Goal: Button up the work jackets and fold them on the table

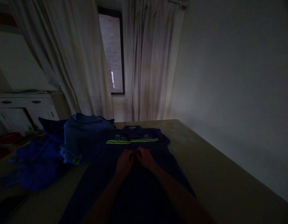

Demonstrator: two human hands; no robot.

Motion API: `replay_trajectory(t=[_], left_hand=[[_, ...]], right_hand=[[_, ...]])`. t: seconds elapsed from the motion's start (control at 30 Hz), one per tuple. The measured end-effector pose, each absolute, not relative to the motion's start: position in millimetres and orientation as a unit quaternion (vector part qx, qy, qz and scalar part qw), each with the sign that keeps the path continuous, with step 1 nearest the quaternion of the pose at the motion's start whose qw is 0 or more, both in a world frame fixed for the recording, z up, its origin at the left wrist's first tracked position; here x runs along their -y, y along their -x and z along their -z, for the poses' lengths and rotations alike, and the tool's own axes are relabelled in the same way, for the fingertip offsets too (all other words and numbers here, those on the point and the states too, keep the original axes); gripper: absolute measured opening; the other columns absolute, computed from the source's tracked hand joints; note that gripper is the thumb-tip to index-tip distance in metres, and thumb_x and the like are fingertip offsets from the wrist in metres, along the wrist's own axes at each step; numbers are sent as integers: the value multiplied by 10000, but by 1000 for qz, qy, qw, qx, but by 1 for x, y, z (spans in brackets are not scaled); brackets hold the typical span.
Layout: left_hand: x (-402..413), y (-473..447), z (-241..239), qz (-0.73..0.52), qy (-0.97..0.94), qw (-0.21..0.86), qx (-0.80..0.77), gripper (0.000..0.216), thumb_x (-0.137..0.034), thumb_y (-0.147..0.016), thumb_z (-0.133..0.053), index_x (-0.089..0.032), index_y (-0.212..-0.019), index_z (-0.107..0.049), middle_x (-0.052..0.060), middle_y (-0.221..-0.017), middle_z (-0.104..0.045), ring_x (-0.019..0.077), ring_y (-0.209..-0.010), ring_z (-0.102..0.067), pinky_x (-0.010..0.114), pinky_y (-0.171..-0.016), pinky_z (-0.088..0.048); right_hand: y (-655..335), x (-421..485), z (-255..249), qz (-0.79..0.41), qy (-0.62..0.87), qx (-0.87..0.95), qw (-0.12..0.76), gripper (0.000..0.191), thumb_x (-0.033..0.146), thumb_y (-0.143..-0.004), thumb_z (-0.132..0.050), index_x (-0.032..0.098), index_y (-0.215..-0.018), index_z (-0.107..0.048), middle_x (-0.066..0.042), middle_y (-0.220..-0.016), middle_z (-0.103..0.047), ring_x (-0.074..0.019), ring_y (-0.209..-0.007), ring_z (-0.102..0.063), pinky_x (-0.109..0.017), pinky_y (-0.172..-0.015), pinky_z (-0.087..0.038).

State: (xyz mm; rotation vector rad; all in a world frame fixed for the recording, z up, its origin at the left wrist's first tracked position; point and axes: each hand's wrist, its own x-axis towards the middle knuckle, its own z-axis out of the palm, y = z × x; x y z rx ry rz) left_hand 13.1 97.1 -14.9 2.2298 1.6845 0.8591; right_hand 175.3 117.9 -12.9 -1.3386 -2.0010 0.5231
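A dark navy work shirt [153, 158] with a collar, chest lettering and a yellow-green reflective stripe lies spread front side up before me. My left hand [125, 159] and my right hand [144, 157] meet at its front opening, just below the stripe. Both have their fingers curled and pinched on the edge of the shirt front. Whether a button sits between the fingertips is too dark and small to tell. Below the hands, the shirt's lower part runs toward me between my forearms.
Crumpled blue clothes [88, 132] are heaped on the left of the table [211, 168]. A dark flat object [10, 205] lies at the lower left. Behind stand curtains [150, 62], a window [112, 53] and a white cabinet [25, 107]; a wall [234, 81] borders the right.
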Motion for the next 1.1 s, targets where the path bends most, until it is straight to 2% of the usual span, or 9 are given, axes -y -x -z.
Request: replay_trajectory(t=[0.27, 0.43, 0.5, 0.6, 0.67, 0.77, 0.9, 1.0, 1.1], left_hand=[[-97, -12, 15, -307, -758, 98, -568, 189, -177, -965, -522, -216, -995, -705, 52, -1037, -668, 187, -991, -657, 295, -913, -492], [-93, -16, 13, -294, -740, 71, -601, 268, -284, -1020, -462, -210, -1025, -720, 93, -1116, -688, 249, -1084, -646, 392, -986, -484], [-88, -19, 13, -277, -739, 44, -612, 298, -290, -1028, -443, -227, -1128, -717, 108, -1280, -674, 278, -1206, -611, 446, -1049, -453], [-83, -22, 13, -217, -757, -2, -616, 385, -301, -1033, -429, -249, -1351, -640, 108, -1514, -562, 308, -1407, -487, 540, -1179, -328], [-84, -21, 15, -180, -765, -10, -618, 446, -327, -1034, -419, -250, -1447, -571, 110, -1574, -497, 323, -1464, -427, 600, -1214, -250], [-91, -20, 17, -156, -766, -8, -624, 496, -332, -1034, -391, -259, -1513, -500, 100, -1613, -435, 331, -1490, -393, 645, -1214, -224], [-109, -19, 17, -153, -763, -10, -628, 504, -283, -1028, -377, -254, -1518, -493, 108, -1625, -413, 335, -1497, -382, 659, -1197, -251], [-125, -17, 16, -182, -755, 1, -630, 459, -289, -1027, -420, -265, -1468, -546, 107, -1601, -457, 325, -1482, -408, 654, -1196, -258], [-138, -10, 16, -210, -744, 20, -634, 387, -327, -1049, -415, -247, -1349, -645, 98, -1504, -582, 271, -1397, -524, 538, -1184, -346]], right_hand=[[-175, -116, 11, -190, 515, 771, 324, 132, 173, -903, -595, 217, -996, -678, -34, -959, -756, -184, -883, -687, -245, -757, -444], [-174, -115, 12, -175, 524, 770, 318, 125, 226, -943, -589, 212, -1031, -675, -53, -1029, -740, -193, -945, -671, -262, -824, -447], [-173, -113, 11, -147, 530, 774, 314, 148, 231, -959, -570, 202, -1056, -678, -71, -1075, -720, -206, -1014, -647, -283, -891, -438], [-172, -111, 9, -85, 542, 787, 283, 193, 203, -971, -534, 198, -1082, -691, -84, -1134, -695, -224, -1100, -606, -316, -980, -407], [-172, -112, 8, -64, 543, 795, 263, 210, 206, -977, -528, 206, -1099, -698, -78, -1144, -695, -225, -1098, -602, -322, -985, -406], [-174, -119, 7, -57, 522, 813, 252, 220, 218, -984, -529, 204, -1126, -697, -78, -1149, -699, -222, -1083, -606, -321, -975, -413], [-176, -140, 2, -56, 496, 832, 243, 216, 217, -997, -524, 200, -1125, -697, -76, -1151, -710, -214, -1097, -610, -316, -1002, -401], [-175, -149, -5, -50, 498, 829, 250, 229, 226, -1017, -499, 191, -1171, -665, -86, -1196, -698, -214, -1138, -595, -318, -1016, -395], [-173, -136, -10, -36, 506, 815, 279, 213, 260, -1032, -477, 184, -1158, -630, -92, -1184, -679, -215, -1129, -585, -329, -1019, -397]])
